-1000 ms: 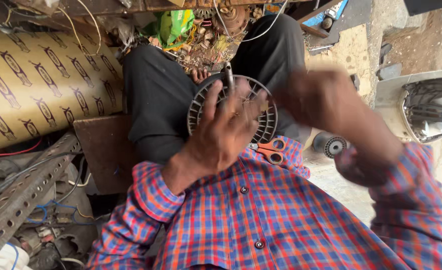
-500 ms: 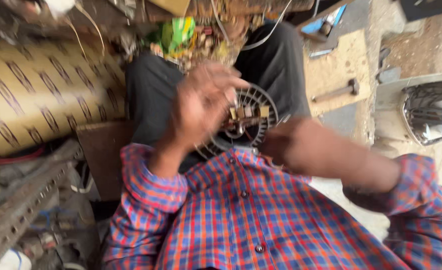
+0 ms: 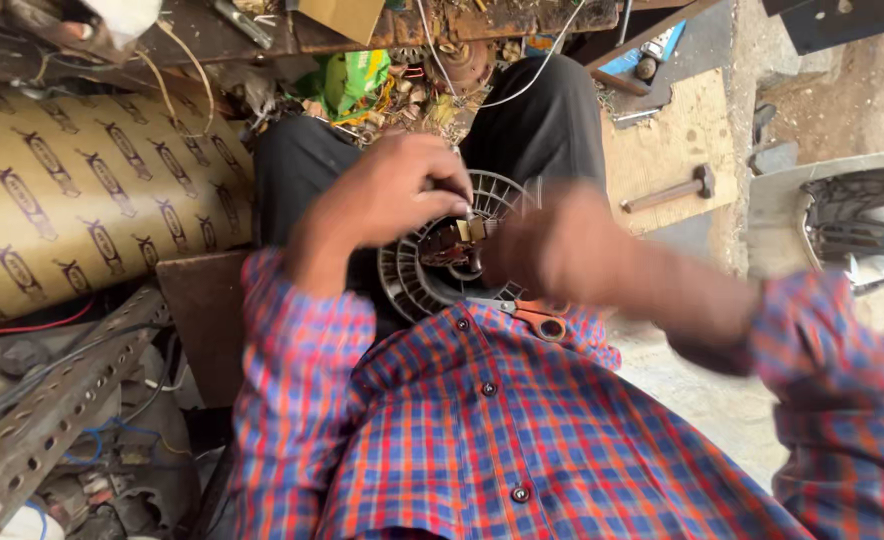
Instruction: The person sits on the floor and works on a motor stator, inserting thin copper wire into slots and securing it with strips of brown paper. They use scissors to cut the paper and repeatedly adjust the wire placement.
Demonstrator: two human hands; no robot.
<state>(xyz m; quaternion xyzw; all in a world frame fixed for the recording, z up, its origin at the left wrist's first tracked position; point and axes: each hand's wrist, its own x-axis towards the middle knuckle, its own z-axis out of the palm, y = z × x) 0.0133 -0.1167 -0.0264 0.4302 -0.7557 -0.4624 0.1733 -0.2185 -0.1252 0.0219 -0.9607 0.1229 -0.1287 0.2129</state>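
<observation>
Patterned sheet (image 3: 72,210): tan, printed with dark repeating motifs, well off to the left of the left hand's fingers.
Wooden board (image 3: 667,150): pale slab beyond the right hand, on the far side of its fingers.
Round motor part (image 3: 442,265): grey, ribbed disc with copper windings at its centre, resting on the lap in dark trousers; it lies directly under both sets of fingers.
Perforated metal angle (image 3: 42,420): rusty strip, low and left, well apart from either hand.
Left hand (image 3: 387,195): curled over the top of the disc, fingertips (image 3: 457,205) bent down and pinched on a small brass-coloured piece at the windings.
Right hand (image 3: 552,245): blurred, at the disc's right rim; whether its fingers are closed on anything I cannot tell.
Hammer (image 3: 674,190): lies on the board, beyond the right fingers.
Scissors (image 3: 532,315): orange handles, just below the right hand, against the checked shirt.
</observation>
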